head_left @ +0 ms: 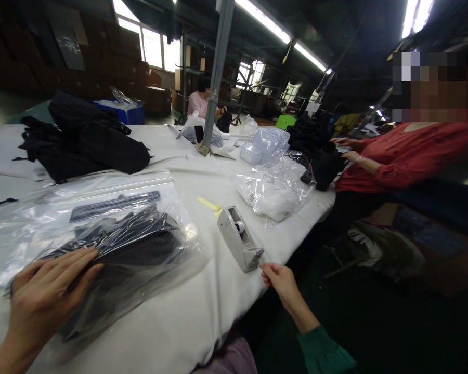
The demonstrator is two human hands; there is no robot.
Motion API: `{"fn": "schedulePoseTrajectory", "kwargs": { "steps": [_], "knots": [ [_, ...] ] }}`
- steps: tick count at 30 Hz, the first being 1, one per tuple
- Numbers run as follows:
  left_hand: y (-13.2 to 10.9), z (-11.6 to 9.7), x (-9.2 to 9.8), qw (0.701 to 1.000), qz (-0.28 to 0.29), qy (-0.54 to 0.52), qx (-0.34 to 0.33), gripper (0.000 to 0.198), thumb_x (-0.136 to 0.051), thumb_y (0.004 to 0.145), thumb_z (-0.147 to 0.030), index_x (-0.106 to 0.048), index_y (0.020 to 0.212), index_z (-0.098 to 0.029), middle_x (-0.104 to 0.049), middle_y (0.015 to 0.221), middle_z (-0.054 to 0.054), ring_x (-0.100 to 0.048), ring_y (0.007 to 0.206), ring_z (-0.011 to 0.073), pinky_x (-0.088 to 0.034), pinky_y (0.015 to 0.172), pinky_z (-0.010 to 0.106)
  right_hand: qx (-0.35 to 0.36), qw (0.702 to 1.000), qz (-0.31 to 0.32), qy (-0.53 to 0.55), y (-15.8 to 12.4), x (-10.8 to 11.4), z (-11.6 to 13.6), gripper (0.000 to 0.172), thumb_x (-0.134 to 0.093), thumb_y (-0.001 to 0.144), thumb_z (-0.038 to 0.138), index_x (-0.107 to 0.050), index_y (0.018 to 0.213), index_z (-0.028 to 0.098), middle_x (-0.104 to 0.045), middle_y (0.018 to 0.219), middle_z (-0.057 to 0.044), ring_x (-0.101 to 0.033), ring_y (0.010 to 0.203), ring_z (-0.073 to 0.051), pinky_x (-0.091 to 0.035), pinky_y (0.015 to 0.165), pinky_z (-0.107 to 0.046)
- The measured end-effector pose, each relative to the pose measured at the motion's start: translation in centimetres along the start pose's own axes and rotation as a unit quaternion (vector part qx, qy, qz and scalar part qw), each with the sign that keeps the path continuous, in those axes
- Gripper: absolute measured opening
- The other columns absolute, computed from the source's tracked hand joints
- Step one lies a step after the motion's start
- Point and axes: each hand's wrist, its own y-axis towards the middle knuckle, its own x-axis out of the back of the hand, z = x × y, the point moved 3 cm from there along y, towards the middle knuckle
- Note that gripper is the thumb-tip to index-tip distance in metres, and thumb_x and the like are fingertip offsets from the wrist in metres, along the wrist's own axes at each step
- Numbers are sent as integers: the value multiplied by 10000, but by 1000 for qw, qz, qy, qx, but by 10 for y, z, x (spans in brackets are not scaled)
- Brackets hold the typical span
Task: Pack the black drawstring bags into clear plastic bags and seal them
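Observation:
A clear plastic bag (179,259) with a folded black fabric article (140,249) inside lies on the near left of the table. My left hand (49,291) rests on it, fingers stretched out over the plastic. To the right stands a grey tape dispenser (239,241), close to the table's edge. Just beside its cutter end, my right hand (283,283) has thumb and fingertips pinched together. Whatever those fingertips hold, if anything, is too small to make out. Behind the dispenser lies a yellow strip (209,204).
Black bags or garments (89,140) are heaped at the back left. Clear plastic bags (275,189) and clear plastic boxes (265,145) lie beyond the dispenser. A metal post (218,67) rises at the table's middle. A co-worker in a red top (405,161) handles black fabric on the right.

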Motion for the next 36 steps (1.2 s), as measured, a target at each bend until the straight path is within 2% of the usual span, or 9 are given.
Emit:
{"fn": "schedulePoseTrajectory", "kwargs": {
  "steps": [4, 6, 10, 13, 16, 19, 22, 27, 36],
  "knots": [
    [8, -10, 5, 999, 4, 20, -43, 370, -697, 833, -285, -640, 1197, -321, -733, 1124, -7, -705, 956, 248, -497, 847, 413, 5, 999, -3, -44, -5, 6, -21, 499, -674, 545, 649, -618, 464, 161, -543, 404, -25, -486, 375, -153, -382, 377, -273],
    [14, -14, 8, 998, 19, 25, -45, 280, -675, 855, -260, -663, 1135, -261, -741, 1103, 32, -699, 978, 234, -467, 869, 388, 33, 994, -18, -106, -5, 15, -17, 503, -631, 575, 668, -681, 544, 169, -584, 428, -26, -530, 387, -186, -401, 372, -283],
    [23, -21, 12, 999, 15, 27, -28, 224, -652, 881, -257, -667, 1102, -228, -744, 1091, 50, -692, 988, 219, -420, 897, 385, 270, 931, 71, -234, -15, -1, 68, 338, -644, 756, 527, -753, 799, 210, -750, 803, -70, -688, 740, -253, -518, 579, -290],
    [24, -24, 14, 999, 20, 19, -25, 218, -643, 891, -266, -662, 1105, -224, -744, 1093, 52, -687, 990, 219, -408, 889, 386, 528, 785, 212, -247, -49, -50, 172, 239, -548, 922, 361, -717, 857, 205, -706, 775, -71, -635, 750, -202, -489, 730, -315],
    [23, -24, 14, 999, 24, 4, -25, 206, -624, 904, -270, -659, 1104, -230, -743, 1093, 51, -682, 1002, 220, -395, 898, 394, 636, 613, 356, -306, -81, -112, 248, 270, -455, 985, 268, -690, 879, 188, -623, 716, -44, -556, 714, -165, -413, 759, -317],
    [23, -23, 13, 1000, 21, -2, -21, 200, -611, 915, -270, -656, 1106, -231, -744, 1086, 50, -683, 991, 218, -388, 900, 402, 670, 470, 424, -387, -93, -172, 282, 252, -485, 967, 251, -669, 805, 190, -633, 738, -34, -544, 728, -157, -354, 748, -311],
    [23, -21, 14, 1000, 18, -3, -20, 196, -609, 917, -264, -652, 1104, -225, -744, 1084, 52, -682, 983, 210, -388, 904, 402, 675, 388, 411, -475, -85, -221, 288, 218, -544, 918, 247, -668, 756, 171, -672, 757, -48, -556, 702, -159, -309, 691, -315],
    [23, -21, 15, 999, 15, -17, -31, 206, -615, 905, -228, -650, 1108, -217, -739, 1094, 55, -678, 992, 208, -392, 904, 401, 668, 365, 336, -555, -66, -260, 283, 178, -587, 863, 197, -691, 723, 160, -713, 758, -74, -596, 711, -182, -293, 675, -324],
    [25, -17, 14, 999, 19, -29, -32, 178, -603, 904, -210, -659, 1072, -221, -744, 1068, 51, -682, 975, 212, -381, 901, 404, 657, 381, 309, -572, -50, -274, 270, 214, -561, 901, 218, -689, 747, 142, -715, 693, -109, -644, 701, -218, -354, 704, -322]
  ]
}}
